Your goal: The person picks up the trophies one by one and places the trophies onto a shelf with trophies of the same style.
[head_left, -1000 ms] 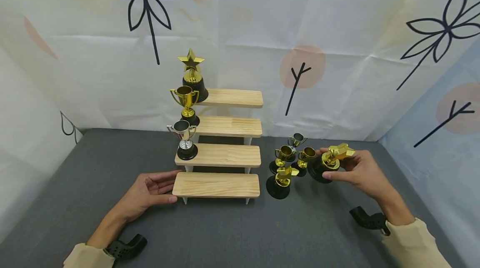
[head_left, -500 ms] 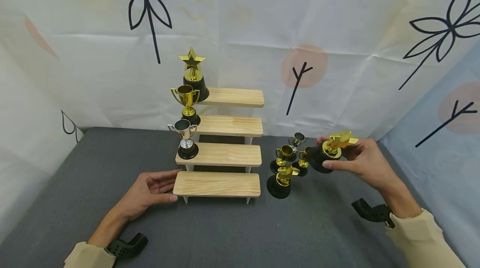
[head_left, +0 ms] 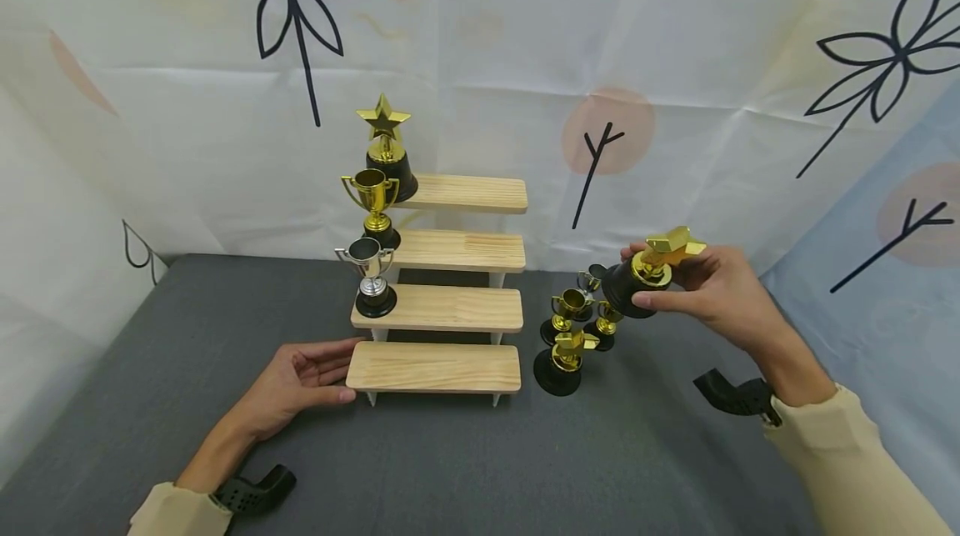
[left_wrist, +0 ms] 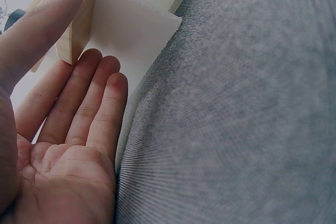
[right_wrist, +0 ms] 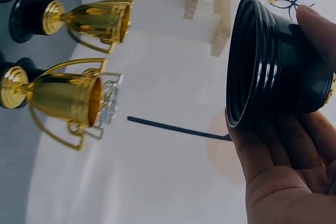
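two hands (head_left: 283,393) (head_left: 716,296) apart, right aloft around star trophy (head_left: 650,271)

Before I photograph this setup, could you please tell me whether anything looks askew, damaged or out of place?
No damage shows. The gold star trophy in the right hand looks tilted, being held aloft; three trophies on the tiered shelf stand upright.

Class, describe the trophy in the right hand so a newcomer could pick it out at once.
Start at the stepped wooden stand, then move right to four trophies on the grey table. Beside them, the right hand grips a gold star trophy with a black base. Unlike its neighbours, it is tilted and held off the table.
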The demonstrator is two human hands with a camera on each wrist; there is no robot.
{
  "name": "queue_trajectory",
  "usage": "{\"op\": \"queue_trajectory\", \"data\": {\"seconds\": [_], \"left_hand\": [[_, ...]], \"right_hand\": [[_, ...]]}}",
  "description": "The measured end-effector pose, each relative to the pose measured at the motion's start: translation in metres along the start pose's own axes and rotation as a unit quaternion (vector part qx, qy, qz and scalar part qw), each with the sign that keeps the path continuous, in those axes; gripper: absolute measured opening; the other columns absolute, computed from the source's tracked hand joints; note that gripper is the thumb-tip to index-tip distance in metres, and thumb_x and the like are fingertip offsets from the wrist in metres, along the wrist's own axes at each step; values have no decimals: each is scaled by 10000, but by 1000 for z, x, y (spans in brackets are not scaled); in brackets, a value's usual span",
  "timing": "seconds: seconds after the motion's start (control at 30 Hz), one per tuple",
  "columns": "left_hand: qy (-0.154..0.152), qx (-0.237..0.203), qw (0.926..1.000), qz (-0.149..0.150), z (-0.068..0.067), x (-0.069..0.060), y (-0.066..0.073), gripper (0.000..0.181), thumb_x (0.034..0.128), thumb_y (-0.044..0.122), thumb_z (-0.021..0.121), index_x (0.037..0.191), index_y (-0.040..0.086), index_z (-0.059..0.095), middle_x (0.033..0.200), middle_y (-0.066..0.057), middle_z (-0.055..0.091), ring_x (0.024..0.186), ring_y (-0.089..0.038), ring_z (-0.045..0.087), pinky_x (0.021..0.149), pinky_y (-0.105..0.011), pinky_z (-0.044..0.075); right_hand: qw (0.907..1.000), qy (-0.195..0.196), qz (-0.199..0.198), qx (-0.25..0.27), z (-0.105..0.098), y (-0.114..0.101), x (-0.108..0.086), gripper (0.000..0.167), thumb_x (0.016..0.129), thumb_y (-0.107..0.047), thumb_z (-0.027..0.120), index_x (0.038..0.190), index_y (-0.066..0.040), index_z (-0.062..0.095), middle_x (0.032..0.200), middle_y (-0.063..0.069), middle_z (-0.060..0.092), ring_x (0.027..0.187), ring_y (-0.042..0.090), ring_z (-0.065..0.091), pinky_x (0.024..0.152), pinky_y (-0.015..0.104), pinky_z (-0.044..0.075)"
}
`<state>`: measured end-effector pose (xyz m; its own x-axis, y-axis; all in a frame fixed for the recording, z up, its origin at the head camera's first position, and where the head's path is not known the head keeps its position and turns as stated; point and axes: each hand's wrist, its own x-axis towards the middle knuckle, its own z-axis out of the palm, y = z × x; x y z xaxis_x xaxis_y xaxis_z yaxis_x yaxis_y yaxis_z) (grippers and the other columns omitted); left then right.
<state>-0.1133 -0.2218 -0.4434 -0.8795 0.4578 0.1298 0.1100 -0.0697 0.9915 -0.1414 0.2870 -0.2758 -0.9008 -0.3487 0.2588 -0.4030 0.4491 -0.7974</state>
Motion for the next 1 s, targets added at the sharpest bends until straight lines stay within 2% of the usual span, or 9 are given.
{"op": "queue_trajectory", "data": {"seconds": [0.1,0.43,0.73,1.0], "left_hand": [[-6,-15,10000,2,0,0,0,697,827,-140,750,1404,-253,377,1416,-226,553,1213,-141,626,1000,-319,538],[-5,32,10000,16,-1,0,0,698,826,-139,751,1405,-252,378,1419,-249,543,1214,-139,625,999,-319,538],[-48,-51,10000,69,0,0,0,699,828,-146,743,1406,-259,365,1417,-203,559,1219,-153,623,998,-327,540],[-14,93,10000,3,0,-1,1,695,833,-131,749,1408,-249,378,1429,-293,515,1216,-133,622,998,-312,540]], "right_hand": [[10000,-1,-20,74,0,-3,6,479,825,22,829,1281,-11,683,1298,58,685,1183,135,644,892,198,572],[9997,-10,-194,137,5,-16,22,498,805,46,836,1279,-9,691,1250,66,709,1145,161,672,920,212,567],[9998,1,-130,156,7,-26,35,498,811,17,843,1285,-12,690,1243,53,711,1117,171,678,915,212,564],[9994,-108,-232,227,9,-30,48,455,832,3,831,1267,-12,698,1237,72,703,1084,203,691,879,243,586]]}}
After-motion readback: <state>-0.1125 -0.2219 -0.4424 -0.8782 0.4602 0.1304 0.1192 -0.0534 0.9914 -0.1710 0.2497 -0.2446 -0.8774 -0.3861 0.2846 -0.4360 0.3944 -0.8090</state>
